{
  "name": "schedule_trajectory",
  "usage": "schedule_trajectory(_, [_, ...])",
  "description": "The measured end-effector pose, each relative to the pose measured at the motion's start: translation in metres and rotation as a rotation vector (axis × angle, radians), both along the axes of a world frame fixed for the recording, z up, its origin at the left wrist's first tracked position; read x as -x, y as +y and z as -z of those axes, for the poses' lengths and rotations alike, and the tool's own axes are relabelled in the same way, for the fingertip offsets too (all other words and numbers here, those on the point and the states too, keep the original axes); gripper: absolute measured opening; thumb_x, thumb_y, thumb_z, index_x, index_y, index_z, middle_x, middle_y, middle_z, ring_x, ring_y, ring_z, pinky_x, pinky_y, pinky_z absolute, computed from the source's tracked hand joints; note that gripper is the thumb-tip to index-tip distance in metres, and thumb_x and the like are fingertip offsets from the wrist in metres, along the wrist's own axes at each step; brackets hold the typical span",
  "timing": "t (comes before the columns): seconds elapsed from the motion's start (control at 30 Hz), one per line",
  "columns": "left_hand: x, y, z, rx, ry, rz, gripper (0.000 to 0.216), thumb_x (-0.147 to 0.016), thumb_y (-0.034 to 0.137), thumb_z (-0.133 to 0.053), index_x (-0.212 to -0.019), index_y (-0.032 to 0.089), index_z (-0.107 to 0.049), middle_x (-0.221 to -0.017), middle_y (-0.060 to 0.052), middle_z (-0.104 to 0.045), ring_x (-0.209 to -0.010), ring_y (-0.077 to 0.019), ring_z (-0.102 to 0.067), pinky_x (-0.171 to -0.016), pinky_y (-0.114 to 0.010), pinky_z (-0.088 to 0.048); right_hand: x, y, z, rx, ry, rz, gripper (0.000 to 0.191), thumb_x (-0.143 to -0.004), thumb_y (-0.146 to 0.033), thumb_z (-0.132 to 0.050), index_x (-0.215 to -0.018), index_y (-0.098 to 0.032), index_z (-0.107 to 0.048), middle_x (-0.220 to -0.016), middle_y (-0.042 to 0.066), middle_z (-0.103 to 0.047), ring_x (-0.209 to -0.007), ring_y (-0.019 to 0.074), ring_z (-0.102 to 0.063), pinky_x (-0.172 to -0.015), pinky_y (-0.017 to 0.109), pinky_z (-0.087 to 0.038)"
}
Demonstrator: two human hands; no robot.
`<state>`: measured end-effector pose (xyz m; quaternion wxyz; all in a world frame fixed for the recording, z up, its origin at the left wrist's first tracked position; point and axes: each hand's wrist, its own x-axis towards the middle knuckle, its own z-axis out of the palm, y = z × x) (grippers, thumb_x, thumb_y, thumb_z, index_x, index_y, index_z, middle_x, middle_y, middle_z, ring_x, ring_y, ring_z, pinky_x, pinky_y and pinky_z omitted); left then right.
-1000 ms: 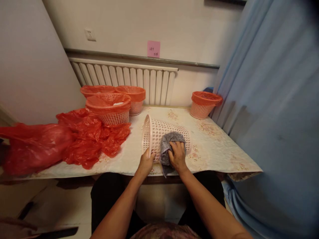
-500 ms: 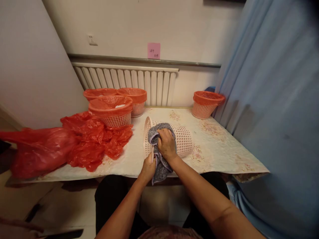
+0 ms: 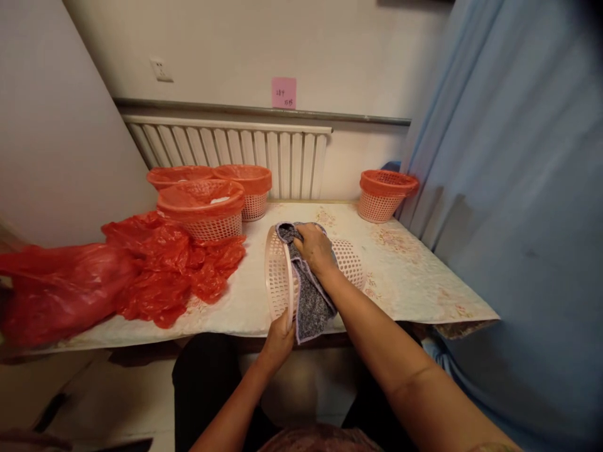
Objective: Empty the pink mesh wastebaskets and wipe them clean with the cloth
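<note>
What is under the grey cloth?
The pink basket, lying on its side, is under the grey cloth; its rim and part of its perforated side show. The wall beneath the cloth and right hand is hidden.

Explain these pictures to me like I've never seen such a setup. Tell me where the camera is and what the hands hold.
There's no machine: a person works bare-handed, and a camera worn on their head looks forward and down. The left hand grips the rim of a pale basket lying on its side, open end leftward. The right hand holds a gray cloth against its outside. On the flowered table cover, red plastic bags lie at left. Behind them stand three lined baskets; another red-lined one stands at right.
</note>
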<state>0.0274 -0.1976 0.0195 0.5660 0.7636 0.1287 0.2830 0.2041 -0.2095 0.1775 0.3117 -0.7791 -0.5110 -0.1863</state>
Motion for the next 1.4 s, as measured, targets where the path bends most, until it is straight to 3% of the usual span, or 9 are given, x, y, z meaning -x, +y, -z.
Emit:
schedule_trajectory(0.1, [-0.006,-0.004,-0.025,0.102,0.035,-0.045,0.036,-0.078,0.034,-0.064,-0.109,0.015,-0.064,-0.107,-0.01,-0.071,-0.106,-0.0255,-0.063,-0.098,-0.039,-0.048,0.007,-0.007,0.008,-0.037,0.002,0.02,0.016,-0.089,-0.024,-0.051,-0.099,-0.022,-0.063,-0.098,0.006,-0.06,-0.094,0.0227,-0.05,-0.083,0.033,-0.041])
schedule_trajectory(0.2, [-0.018,-0.009,-0.067,0.172,-0.004,-0.165,0.035,-0.078,0.03,-0.061,-0.11,0.015,-0.061,-0.103,-0.009,-0.07,-0.097,-0.0229,-0.065,-0.093,-0.037,-0.05,0.011,-0.012,0.011,-0.053,0.003,0.004,0.016,-0.089,-0.024,-0.051,-0.1,-0.022,-0.063,-0.098,0.007,-0.059,-0.095,0.0231,-0.049,-0.085,0.034,-0.041])
schedule_trajectory(0.3, [-0.031,-0.011,-0.102,0.322,-0.092,-0.138,0.038,-0.078,0.027,-0.058,-0.114,0.016,-0.056,-0.102,-0.007,-0.07,-0.095,-0.0213,-0.066,-0.087,-0.034,-0.052,0.013,-0.018,0.012,-0.06,-0.003,-0.013,0.017,-0.09,-0.023,-0.05,-0.101,-0.022,-0.063,-0.097,0.006,-0.059,-0.096,0.0228,-0.049,-0.086,0.034,-0.041])
schedule_trajectory(0.4, [-0.04,-0.011,-0.115,0.406,-0.113,-0.077,0.041,-0.078,0.026,-0.059,-0.117,0.015,-0.055,-0.105,-0.008,-0.07,-0.099,-0.0215,-0.065,-0.091,-0.034,-0.05,0.01,-0.026,0.013,-0.058,-0.009,-0.036,0.018,-0.089,-0.021,-0.051,-0.104,-0.022,-0.062,-0.098,0.006,-0.059,-0.095,0.0218,-0.049,-0.085,0.032,-0.04])
schedule_trajectory(0.57, [-0.037,-0.011,-0.109,0.358,-0.1,-0.063,0.043,-0.078,0.023,-0.057,-0.12,0.016,-0.054,-0.116,-0.008,-0.067,-0.11,-0.0218,-0.06,-0.102,-0.037,-0.043,-0.023,-0.044,0.028,-0.005,-0.017,0.006,0.019,-0.088,-0.019,-0.051,-0.103,-0.021,-0.063,-0.097,0.006,-0.06,-0.092,0.0212,-0.049,-0.081,0.031,-0.039])
schedule_trajectory(0.77, [-0.033,-0.013,-0.11,0.382,-0.038,-0.087,0.047,-0.075,0.019,-0.054,-0.122,0.014,-0.052,-0.114,-0.009,-0.067,-0.101,-0.0211,-0.063,-0.095,-0.036,-0.048,-0.085,-0.077,0.052,-0.014,0.024,0.247,0.018,-0.088,-0.022,-0.05,-0.099,-0.02,-0.064,-0.096,0.007,-0.06,-0.091,0.0216,-0.048,-0.079,0.031,-0.036])
schedule_trajectory(0.9, [-0.034,-0.004,-0.102,0.288,-0.001,-0.079,0.045,-0.077,0.024,-0.052,-0.121,0.014,-0.054,-0.113,-0.009,-0.067,-0.094,-0.0201,-0.063,-0.087,-0.034,-0.051,-0.099,-0.094,0.065,-0.077,0.061,0.4,0.02,-0.089,-0.024,-0.046,-0.097,-0.019,-0.064,-0.092,0.006,-0.059,-0.088,0.0215,-0.048,-0.079,0.031,-0.035])
schedule_trajectory(1.1, [-0.032,0.022,-0.084,0.129,0.054,-0.052,0.043,-0.078,0.028,-0.054,-0.117,0.011,-0.058,-0.114,-0.01,-0.068,-0.103,-0.0237,-0.062,-0.097,-0.039,-0.047,-0.066,-0.091,0.079,-0.154,0.026,0.531,0.019,-0.087,-0.02,-0.046,-0.098,-0.018,-0.062,-0.094,0.008,-0.057,-0.092,0.0232,-0.047,-0.083,0.033,-0.037])
schedule_trajectory(1.4, [-0.031,0.025,-0.06,0.015,0.021,0.019,0.045,-0.078,0.017,-0.048,-0.121,0.013,-0.057,-0.123,-0.009,-0.065,-0.116,-0.0238,-0.057,-0.107,-0.041,-0.04,0.044,-0.041,0.063,-0.205,-0.043,0.089,0.029,-0.085,-0.015,-0.045,-0.111,-0.017,-0.057,-0.105,0.01,-0.055,-0.104,0.0236,-0.047,-0.093,0.035,-0.038])
